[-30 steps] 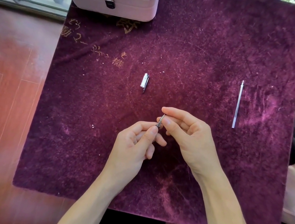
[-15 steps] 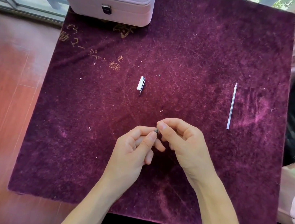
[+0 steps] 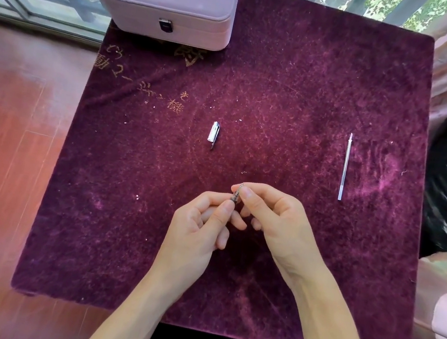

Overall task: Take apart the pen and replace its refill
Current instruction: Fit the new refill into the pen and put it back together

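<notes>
Pen (image 3: 236, 193), small dark slim piece, tilted, pinched between left hand (image 3: 203, 224) and right hand (image 3: 275, 219) fingertips

cloth (image 3: 299, 88) surface mostly open. obstacles: lilac case (image 3: 165, 0) at 11 o'clock on the far edge; pen cap (image 3: 213, 136) lying near centre, toward 11 o'clock from the hands; spare refill (image 3: 344, 169) at 2 o'clock, lengthwise, well apart from the cap. broad free lane between cap and refill, running to 12 o'clock. left hand (image 3: 202, 229) and right hand (image 3: 280, 223) meet fingertip to fingertip and block the near middle. 8 and 4 o'clock corners bare.
</notes>
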Tool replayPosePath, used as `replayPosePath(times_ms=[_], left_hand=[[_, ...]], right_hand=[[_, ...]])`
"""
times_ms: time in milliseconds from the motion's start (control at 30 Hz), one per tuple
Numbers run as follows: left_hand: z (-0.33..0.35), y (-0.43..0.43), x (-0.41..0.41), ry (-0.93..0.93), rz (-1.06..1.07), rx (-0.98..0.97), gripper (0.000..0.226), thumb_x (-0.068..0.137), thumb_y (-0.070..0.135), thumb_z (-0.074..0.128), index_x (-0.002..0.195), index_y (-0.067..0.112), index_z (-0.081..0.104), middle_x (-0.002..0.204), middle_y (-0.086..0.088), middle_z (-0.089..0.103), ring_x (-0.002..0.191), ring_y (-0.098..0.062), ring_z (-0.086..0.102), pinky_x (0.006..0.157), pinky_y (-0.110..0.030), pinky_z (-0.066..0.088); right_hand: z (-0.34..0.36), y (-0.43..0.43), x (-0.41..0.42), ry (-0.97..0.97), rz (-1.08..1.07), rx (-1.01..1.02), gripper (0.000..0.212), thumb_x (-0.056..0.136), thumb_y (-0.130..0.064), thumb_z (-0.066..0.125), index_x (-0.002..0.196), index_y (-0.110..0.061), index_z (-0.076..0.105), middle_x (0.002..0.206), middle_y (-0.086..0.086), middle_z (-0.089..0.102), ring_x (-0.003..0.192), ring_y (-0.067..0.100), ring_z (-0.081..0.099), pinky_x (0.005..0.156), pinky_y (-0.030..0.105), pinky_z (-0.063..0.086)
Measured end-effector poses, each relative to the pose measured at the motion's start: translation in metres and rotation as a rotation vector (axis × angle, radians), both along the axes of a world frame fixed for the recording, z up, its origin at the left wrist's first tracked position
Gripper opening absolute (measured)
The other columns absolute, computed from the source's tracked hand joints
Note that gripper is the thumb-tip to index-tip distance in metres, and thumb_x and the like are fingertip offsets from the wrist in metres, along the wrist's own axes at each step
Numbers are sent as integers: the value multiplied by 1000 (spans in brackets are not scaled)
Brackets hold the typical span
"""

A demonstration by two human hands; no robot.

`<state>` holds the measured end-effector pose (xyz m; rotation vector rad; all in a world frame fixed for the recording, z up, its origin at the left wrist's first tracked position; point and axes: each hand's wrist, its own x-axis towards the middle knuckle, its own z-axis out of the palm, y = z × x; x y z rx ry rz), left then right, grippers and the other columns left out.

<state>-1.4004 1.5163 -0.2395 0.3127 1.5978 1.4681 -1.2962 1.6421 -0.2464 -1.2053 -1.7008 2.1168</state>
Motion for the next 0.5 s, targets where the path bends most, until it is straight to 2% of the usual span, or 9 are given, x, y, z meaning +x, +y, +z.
replayPosePath(times_ms=[167,333,500], left_hand=[[2,-3,1,0,9,-1,20,104,23,55,108,18,74,81,-5,76,52,-4,52,50,-14,43],[3,-6,0,1,7,-9,20,104,24,55,107,21,74,81,-4,76,53,-5,52,50,-14,44],[2,-7,-1,4,-4,-8,20,104,26,54,106,25,74,82,-2,76,52,-5,51,50,-14,43]], right_hand=[[2,-3,-2,1,-20,-20,16,105,-21,68,104,-16,84,79,-18,76,70,-8,64,68,8,50],[5,-6,-4,3,-30,-15,15,102,-26,71,99,-19,84,78,-10,76,71,-7,63,68,8,50],[4,-8,-5,0,-20,-7,14,102,-28,73,98,-20,83,79,-12,76,71,-7,65,68,8,50]])
